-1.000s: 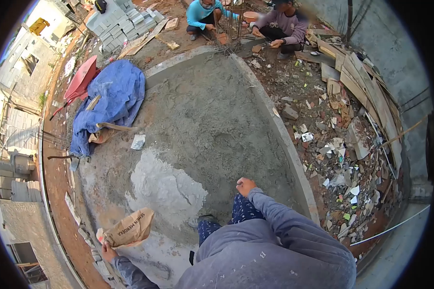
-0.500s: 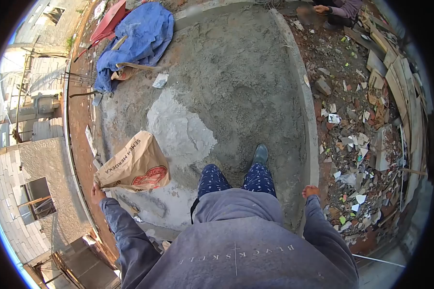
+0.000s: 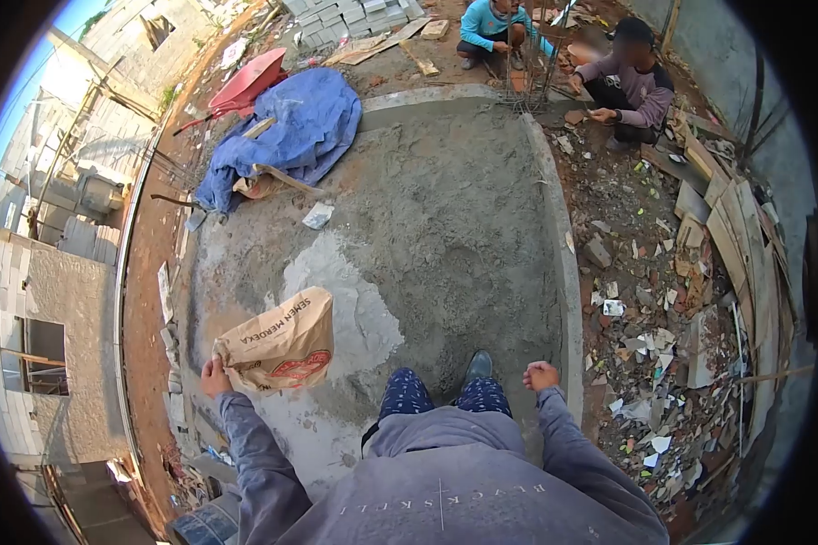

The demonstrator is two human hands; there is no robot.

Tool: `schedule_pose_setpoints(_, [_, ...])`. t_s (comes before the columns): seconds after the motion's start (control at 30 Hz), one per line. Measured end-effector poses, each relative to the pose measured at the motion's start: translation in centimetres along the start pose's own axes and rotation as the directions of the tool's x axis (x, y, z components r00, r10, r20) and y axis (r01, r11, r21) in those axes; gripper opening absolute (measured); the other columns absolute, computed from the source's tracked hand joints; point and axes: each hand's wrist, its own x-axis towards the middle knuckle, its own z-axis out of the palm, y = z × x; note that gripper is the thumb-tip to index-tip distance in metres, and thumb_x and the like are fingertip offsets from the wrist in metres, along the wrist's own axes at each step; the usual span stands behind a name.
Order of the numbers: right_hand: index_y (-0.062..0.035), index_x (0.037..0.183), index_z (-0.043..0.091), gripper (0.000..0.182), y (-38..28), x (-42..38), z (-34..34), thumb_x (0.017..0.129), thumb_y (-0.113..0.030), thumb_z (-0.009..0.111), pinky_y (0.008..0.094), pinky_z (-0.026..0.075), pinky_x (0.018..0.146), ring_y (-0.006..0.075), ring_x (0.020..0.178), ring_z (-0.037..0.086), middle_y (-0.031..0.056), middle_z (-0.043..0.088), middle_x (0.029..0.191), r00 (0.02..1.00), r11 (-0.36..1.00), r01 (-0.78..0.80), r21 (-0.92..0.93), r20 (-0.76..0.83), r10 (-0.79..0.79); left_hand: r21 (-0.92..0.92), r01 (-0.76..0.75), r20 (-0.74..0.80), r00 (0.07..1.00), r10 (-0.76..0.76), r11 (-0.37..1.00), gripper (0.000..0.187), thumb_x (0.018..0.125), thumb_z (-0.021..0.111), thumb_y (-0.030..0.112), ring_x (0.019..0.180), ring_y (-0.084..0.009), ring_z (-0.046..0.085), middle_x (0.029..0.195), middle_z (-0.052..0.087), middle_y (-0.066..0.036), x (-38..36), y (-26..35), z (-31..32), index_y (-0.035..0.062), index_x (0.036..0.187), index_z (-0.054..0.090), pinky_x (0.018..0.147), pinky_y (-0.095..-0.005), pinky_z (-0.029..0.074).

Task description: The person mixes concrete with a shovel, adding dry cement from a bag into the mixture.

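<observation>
Left hand (image 3: 215,377) gripping creased paper bag (image 3: 286,343), pale powder (image 3: 344,283)

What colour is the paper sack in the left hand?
The sack is brown, with a red printed emblem; the head view shows it.

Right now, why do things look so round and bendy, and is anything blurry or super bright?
Head view: black edges ring the picture and the boards look bowed, probably from a wide lens; head view: the crouching person at right has a blurred face, while the paper sack looks sharp enough to read; head view: the building at left looks brightly sunlit.
</observation>
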Motion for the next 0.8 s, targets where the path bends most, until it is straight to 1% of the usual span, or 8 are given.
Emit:
schedule_pose_setpoints(0.17, [-0.0080, 0.099, 0.063, 0.009, -0.7, 0.8, -0.4, 0.094, -0.011, 0.057, 0.0308, 0.053, 0.050, 0.0166, 0.058, 0.064, 0.0073, 0.067, 0.078, 0.999, 0.999, -0.042, -0.013, -0.034, 0.041, -0.267, 0.172, -0.009, 0.983, -0.181, 0.948, 0.029, 0.087, 0.077, 0.027, 0.070, -0.0084, 0.061, 0.085, 0.070, 0.000, 1.0, -1.4, 0.2, 0.0042, 0.105, 0.074, 0.059, -0.0239, 0.046])
schedule_pose_setpoints(0.27, [-0.0057, 0.100, 0.063, 0.012, 1.4, 0.4, -0.2, 0.090, -0.008, 0.055, 0.0344, 0.055, 0.049, 0.0205, 0.056, 0.065, 0.0104, 0.068, 0.079, 0.986, 0.974, -0.157, -0.166, -0.081, 0.145, 0.379, -0.075, 0.201, 0.980, -0.003, 0.922, 0.029, 0.086, 0.077, 0.026, 0.069, -0.0098, 0.062, 0.082, 0.070, -0.001, 2.3, -2.6, -0.5, 0.0030, 0.103, 0.074, 0.061, -0.0258, 0.048])
schedule_pose_setpoints(0.4, [-0.0089, 0.095, 0.063, 0.008, 2.7, -2.4, 2.8, 0.094, -0.015, 0.057, 0.0325, 0.054, 0.050, 0.0180, 0.059, 0.065, 0.0079, 0.068, 0.077, 0.971, 0.955, -0.204, -0.213, -0.164, 0.171, -0.321, 0.142, 0.160, 0.983, -0.094, 0.936, 0.029, 0.085, 0.075, 0.025, 0.068, -0.0111, 0.062, 0.077, 0.070, -0.003, 2.4, -5.3, -0.8, -0.0002, 0.100, 0.074, 0.063, -0.0280, 0.049])
schedule_pose_setpoints(0.5, [-0.0085, 0.096, 0.064, 0.009, 2.7, -4.7, 8.4, 0.094, -0.015, 0.058, 0.0330, 0.055, 0.051, 0.0178, 0.058, 0.065, 0.0081, 0.069, 0.078, 0.971, 0.968, -0.190, -0.164, -0.176, 0.161, 0.128, 0.048, 0.305, 0.949, -0.086, 0.991, 0.026, 0.087, 0.076, 0.024, 0.068, -0.0082, 0.061, 0.079, 0.069, -0.002, 4.3, -11.3, -1.5, 0.0011, 0.100, 0.074, 0.060, -0.0243, 0.047])
schedule_pose_setpoints(0.63, [-0.0047, 0.100, 0.065, 0.012, 0.9, -7.9, 17.2, 0.091, -0.007, 0.059, 0.0313, 0.055, 0.052, 0.0163, 0.060, 0.066, 0.0077, 0.070, 0.078, 0.996, 0.902, 0.079, -0.424, 0.080, -0.050, -0.239, 0.227, 0.365, 0.922, -0.129, 0.944, 0.028, 0.088, 0.075, 0.026, 0.064, -0.0059, 0.054, 0.078, 0.066, 0.002, 4.2, -13.0, -2.2, 0.0013, 0.102, 0.074, 0.056, -0.0225, 0.042])
schedule_pose_setpoints(0.73, [-0.0037, 0.103, 0.065, 0.015, -2.5, -11.0, 23.3, 0.090, -0.005, 0.058, 0.0296, 0.054, 0.053, 0.0152, 0.060, 0.066, 0.0078, 0.070, 0.080, 0.990, 0.945, 0.107, -0.308, 0.123, -0.071, -0.347, 0.381, 0.353, 0.900, -0.257, 0.857, 0.027, 0.089, 0.074, 0.025, 0.064, -0.0059, 0.054, 0.078, 0.066, 0.002, 4.6, -14.5, -1.7, 0.0014, 0.101, 0.073, 0.056, -0.0224, 0.043])
schedule_pose_setpoints(0.77, [-0.0034, 0.103, 0.065, 0.015, -2.7, -11.6, 24.1, 0.090, -0.005, 0.057, 0.0293, 0.054, 0.053, 0.0151, 0.060, 0.066, 0.0080, 0.070, 0.081, 0.984, 0.933, 0.134, -0.333, 0.155, -0.086, -0.023, 0.162, 0.380, 0.914, -0.142, 0.986, 0.024, 0.090, 0.073, 0.021, 0.065, -0.0067, 0.059, 0.078, 0.069, -0.002, 5.8, -15.7, -1.8, -0.0009, 0.100, 0.073, 0.058, -0.0224, 0.048])
schedule_pose_setpoints(0.8, [-0.0032, 0.103, 0.065, 0.015, -3.1, -11.9, 25.1, 0.090, -0.005, 0.057, 0.0289, 0.054, 0.053, 0.0150, 0.060, 0.066, 0.0082, 0.070, 0.081, 0.977, 0.922, 0.166, -0.350, 0.188, -0.104, -0.108, 0.208, 0.375, 0.914, -0.154, 0.972, 0.025, 0.090, 0.074, 0.021, 0.065, -0.0070, 0.059, 0.078, 0.069, -0.002, 6.0, -16.9, -2.0, -0.0014, 0.099, 0.073, 0.059, -0.0228, 0.048])
